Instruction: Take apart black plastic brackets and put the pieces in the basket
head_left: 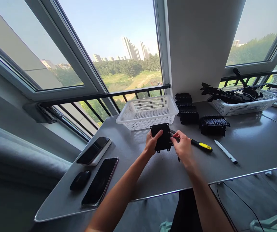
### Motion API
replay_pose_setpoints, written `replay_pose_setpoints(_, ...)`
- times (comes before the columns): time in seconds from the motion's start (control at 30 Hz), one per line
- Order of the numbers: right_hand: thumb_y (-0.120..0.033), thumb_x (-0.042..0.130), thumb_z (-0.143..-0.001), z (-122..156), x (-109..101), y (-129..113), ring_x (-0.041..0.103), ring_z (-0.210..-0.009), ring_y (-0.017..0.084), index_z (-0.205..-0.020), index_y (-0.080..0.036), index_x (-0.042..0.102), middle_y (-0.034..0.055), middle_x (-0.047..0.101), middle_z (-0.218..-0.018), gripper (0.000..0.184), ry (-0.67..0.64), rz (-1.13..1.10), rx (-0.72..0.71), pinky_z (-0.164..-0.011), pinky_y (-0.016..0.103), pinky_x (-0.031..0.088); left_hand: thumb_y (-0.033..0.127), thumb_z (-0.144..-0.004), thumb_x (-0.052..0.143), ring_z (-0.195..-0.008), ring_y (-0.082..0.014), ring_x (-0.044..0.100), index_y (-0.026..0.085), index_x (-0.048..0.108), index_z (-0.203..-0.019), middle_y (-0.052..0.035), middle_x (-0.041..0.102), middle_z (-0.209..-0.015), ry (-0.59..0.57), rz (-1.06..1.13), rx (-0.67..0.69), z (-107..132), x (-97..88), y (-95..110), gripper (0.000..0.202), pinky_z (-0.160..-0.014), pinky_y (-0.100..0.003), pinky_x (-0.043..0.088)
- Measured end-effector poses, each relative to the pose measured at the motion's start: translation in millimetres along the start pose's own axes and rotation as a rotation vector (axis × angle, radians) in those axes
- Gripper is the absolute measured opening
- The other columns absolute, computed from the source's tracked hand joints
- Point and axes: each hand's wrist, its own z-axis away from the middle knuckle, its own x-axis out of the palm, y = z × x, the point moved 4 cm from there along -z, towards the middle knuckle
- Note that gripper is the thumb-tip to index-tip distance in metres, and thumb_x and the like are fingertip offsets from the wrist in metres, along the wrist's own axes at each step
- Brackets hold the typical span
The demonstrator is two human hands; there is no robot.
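My left hand (pixel 151 141) grips a flat, black, squarish plastic part (pixel 163 138) with small tabs along its edges. Its thumb lies over the near face of the part, held up above the grey table. Thumb and fingertips of my right hand (pixel 182 145) are pinched together at the part's right edge; whether a smaller piece is between them is hidden. A tool with a black and yellow handle (pixel 202 145) lies on the table just right of that hand, its other end hidden. A dark tip pokes out below the right hand.
A white plastic basket (pixel 150 123) stands behind my hands. Stacks of black plastic parts (pixel 188 114) and another pile (pixel 214 125) are to its right. A white pen-like stick (pixel 225 151) lies farther right. Two phones (pixel 101 182) and a black mouse (pixel 80 180) are at left.
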Motion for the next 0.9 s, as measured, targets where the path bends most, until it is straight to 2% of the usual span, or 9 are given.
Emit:
replay_pose_setpoints(0.1,-0.022,0.060,-0.077,3,5,5,0.063,-0.074,0.019,-0.073,-0.020,0.061,0.0024,0.067,-0.074,0.005,-0.140,0.067,0.039,-0.067,0.028,0.042,0.041,-0.058,0.083,-0.069,-0.0192,0.068,0.016,0.064,-0.098,-0.0030,0.071,-0.081,0.075,0.068,-0.016,-6,-7.9,3,0.051,-0.073,-0.037,0.057)
replay_pose_setpoints(0.17,-0.020,0.062,-0.075,3,1,8,0.064,-0.077,0.021,-0.074,-0.020,0.064,0.0037,0.069,-0.077,0.002,-0.155,0.089,0.072,-0.069,0.029,0.043,0.040,-0.060,0.082,-0.070,-0.0191,0.068,0.016,0.063,-0.100,-0.0029,0.071,-0.080,0.102,0.082,-0.015,-9,-11.5,5,0.050,-0.074,-0.038,0.057)
replay_pose_setpoints(0.27,-0.024,0.062,-0.078,-2,-12,10,0.066,-0.080,0.021,-0.086,-0.020,0.068,0.0048,0.071,-0.082,0.011,-0.015,0.016,0.089,-0.073,0.030,0.046,0.040,-0.061,0.082,-0.073,-0.0199,0.068,0.017,0.063,-0.101,-0.0037,0.071,-0.083,0.096,0.054,0.003,-11,-12.6,4,0.050,-0.074,-0.038,0.058)
replay_pose_setpoints(0.4,-0.034,0.059,-0.083,-7,-24,9,0.066,-0.086,0.021,-0.098,-0.018,0.071,0.0072,0.072,-0.093,0.024,0.176,-0.146,0.033,-0.081,0.034,0.050,0.041,-0.060,0.082,-0.078,-0.0218,0.068,0.016,0.064,-0.099,-0.0055,0.072,-0.089,0.023,-0.054,0.018,-8,-7.5,-4,0.049,-0.076,-0.037,0.056)
replay_pose_setpoints(0.57,-0.029,0.051,-0.088,-6,-28,3,0.063,-0.099,0.022,-0.110,-0.016,0.070,0.0112,0.068,-0.108,0.032,0.299,-0.139,-0.101,-0.091,0.037,0.049,0.042,-0.064,0.080,-0.087,-0.0236,0.067,0.016,0.063,-0.102,-0.0078,0.071,-0.098,-0.129,-0.185,0.065,-1,3.9,-10,0.049,-0.080,-0.036,0.053)
replay_pose_setpoints(0.63,-0.026,0.048,-0.090,-5,-27,-1,0.062,-0.100,0.021,-0.112,-0.018,0.070,0.0115,0.066,-0.109,0.032,0.313,-0.078,-0.162,-0.092,0.037,0.048,0.043,-0.066,0.077,-0.086,-0.0226,0.067,0.015,0.062,-0.103,-0.0075,0.071,-0.097,-0.165,-0.215,0.077,1,6.9,-11,0.048,-0.079,-0.034,0.053)
replay_pose_setpoints(0.73,-0.021,0.046,-0.092,-4,-20,-7,0.062,-0.097,0.021,-0.112,-0.017,0.070,0.0112,0.064,-0.105,0.032,0.248,-0.011,-0.242,-0.092,0.035,0.048,0.048,-0.071,0.072,-0.083,-0.0205,0.065,0.015,0.061,-0.100,-0.0071,0.070,-0.094,-0.167,-0.263,0.117,2,7.7,-12,0.046,-0.077,-0.032,0.051)
replay_pose_setpoints(0.9,-0.019,0.047,-0.092,1,-7,-9,0.062,-0.089,0.019,-0.114,-0.015,0.069,0.0107,0.060,-0.098,0.031,0.215,0.078,-0.257,-0.087,0.033,0.050,0.053,-0.074,0.066,-0.077,-0.0167,0.061,0.015,0.062,-0.091,-0.0040,0.068,-0.087,-0.149,-0.295,0.158,2,5.9,-12,0.042,-0.071,-0.027,0.048)
